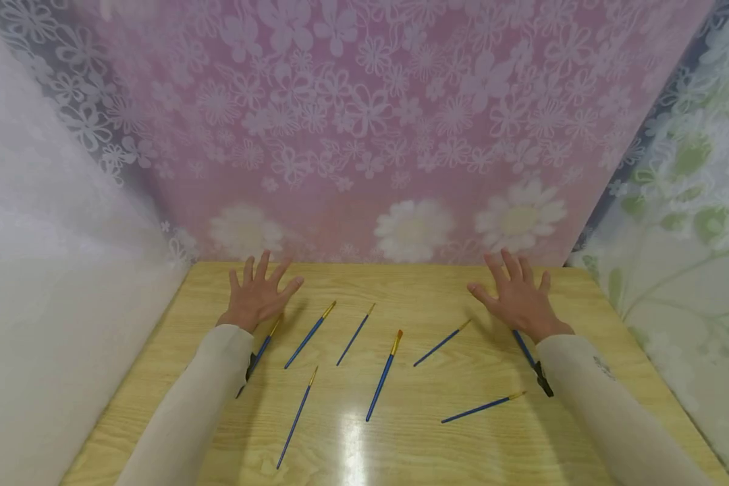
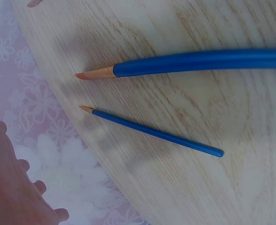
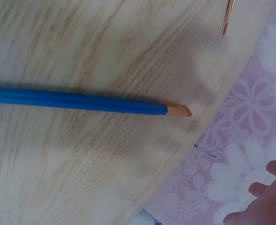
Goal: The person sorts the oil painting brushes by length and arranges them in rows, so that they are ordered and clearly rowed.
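Both hands reach out palm down with fingers spread near the table's far edge, each holding nothing. Below the wrist of my left hand lies a blue-handled paintbrush, partly covered by the sleeve. A second paintbrush is just to its right. Under my right hand another blue paintbrush is partly hidden by the wrist, and its flat orange tip shows in the right wrist view. Between the arms are a wide flat brush and thin brushes, including one at centre left and one at centre right.
Nearer the front lie a thin brush on the left and another on the right. The wooden table meets a pink flowered wall covering behind. Pale coverings flank it on the left and right.
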Motion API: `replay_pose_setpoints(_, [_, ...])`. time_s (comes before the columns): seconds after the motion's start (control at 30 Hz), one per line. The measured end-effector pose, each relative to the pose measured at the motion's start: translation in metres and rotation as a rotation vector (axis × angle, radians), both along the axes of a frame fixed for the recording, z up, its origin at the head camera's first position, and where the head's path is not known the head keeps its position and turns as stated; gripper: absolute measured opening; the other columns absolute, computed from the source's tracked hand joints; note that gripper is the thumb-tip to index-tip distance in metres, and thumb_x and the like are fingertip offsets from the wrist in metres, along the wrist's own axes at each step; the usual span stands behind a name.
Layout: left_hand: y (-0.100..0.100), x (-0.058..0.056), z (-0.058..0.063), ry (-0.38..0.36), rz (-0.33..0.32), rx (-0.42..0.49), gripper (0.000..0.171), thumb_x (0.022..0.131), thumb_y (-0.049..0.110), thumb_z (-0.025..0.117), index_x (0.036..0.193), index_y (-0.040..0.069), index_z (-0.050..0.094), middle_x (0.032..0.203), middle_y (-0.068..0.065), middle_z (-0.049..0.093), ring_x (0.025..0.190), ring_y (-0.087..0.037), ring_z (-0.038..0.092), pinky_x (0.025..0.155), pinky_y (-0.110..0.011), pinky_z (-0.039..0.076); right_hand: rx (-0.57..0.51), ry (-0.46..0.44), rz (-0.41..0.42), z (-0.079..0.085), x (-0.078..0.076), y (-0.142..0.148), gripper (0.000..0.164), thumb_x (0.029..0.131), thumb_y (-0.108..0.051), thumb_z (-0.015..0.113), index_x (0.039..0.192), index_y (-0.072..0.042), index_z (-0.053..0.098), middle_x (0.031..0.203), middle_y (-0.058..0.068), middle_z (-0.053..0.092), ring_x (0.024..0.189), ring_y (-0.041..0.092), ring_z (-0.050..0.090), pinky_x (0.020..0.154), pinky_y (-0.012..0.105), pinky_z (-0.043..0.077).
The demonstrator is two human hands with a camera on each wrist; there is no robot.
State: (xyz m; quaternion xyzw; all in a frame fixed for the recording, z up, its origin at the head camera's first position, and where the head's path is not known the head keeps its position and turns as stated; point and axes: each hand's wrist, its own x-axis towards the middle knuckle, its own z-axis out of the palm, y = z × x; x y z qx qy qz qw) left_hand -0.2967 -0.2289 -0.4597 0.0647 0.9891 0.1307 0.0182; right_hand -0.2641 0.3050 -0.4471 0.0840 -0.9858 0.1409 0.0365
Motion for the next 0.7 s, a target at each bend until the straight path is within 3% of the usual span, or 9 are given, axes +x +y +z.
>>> replay_pose_setpoints(0.23, [-0.001, 0.000, -0.001, 0.015, -0.001, -0.013, 0.082, 0.108, 0.079, 0.028, 0.176, 0.034, 0.022, 0.184, -0.017, 0.001, 0.167, -0.054, 0.001, 0.124, -0.085, -0.003, -0.002, 0.011, 0.006, 0.000, 0.002, 0.002, 0.093, 0.107, -0.071, 0.051, 0.176, -0.017, 0.021, 0.180, 0.027, 0.009, 0.162, 0.061, 0.005, 0.113, 0.095, -0.001])
replay_pose_setpoints(0.53, [0.001, 0.010, 0.004, 0.008, -0.016, 0.027, 0.075, 0.111, 0.069, 0.035, 0.176, 0.033, 0.022, 0.183, -0.020, 0.004, 0.166, -0.056, 0.004, 0.127, -0.082, 0.003, 0.014, 0.043, 0.033, -0.005, 0.006, 0.007, 0.092, 0.107, -0.066, 0.055, 0.176, -0.017, 0.019, 0.179, 0.027, 0.013, 0.161, 0.061, 0.011, 0.115, 0.092, 0.009])
replay_pose_setpoints(0.7, [-0.005, 0.011, 0.002, 0.034, -0.022, 0.034, 0.074, 0.112, 0.067, 0.038, 0.175, 0.030, 0.026, 0.182, -0.022, 0.010, 0.164, -0.057, 0.011, 0.125, -0.082, 0.013, 0.028, 0.073, 0.050, -0.007, 0.008, 0.011, 0.092, 0.107, -0.063, 0.058, 0.175, -0.013, 0.022, 0.178, 0.028, 0.018, 0.159, 0.060, 0.017, 0.117, 0.089, 0.015])
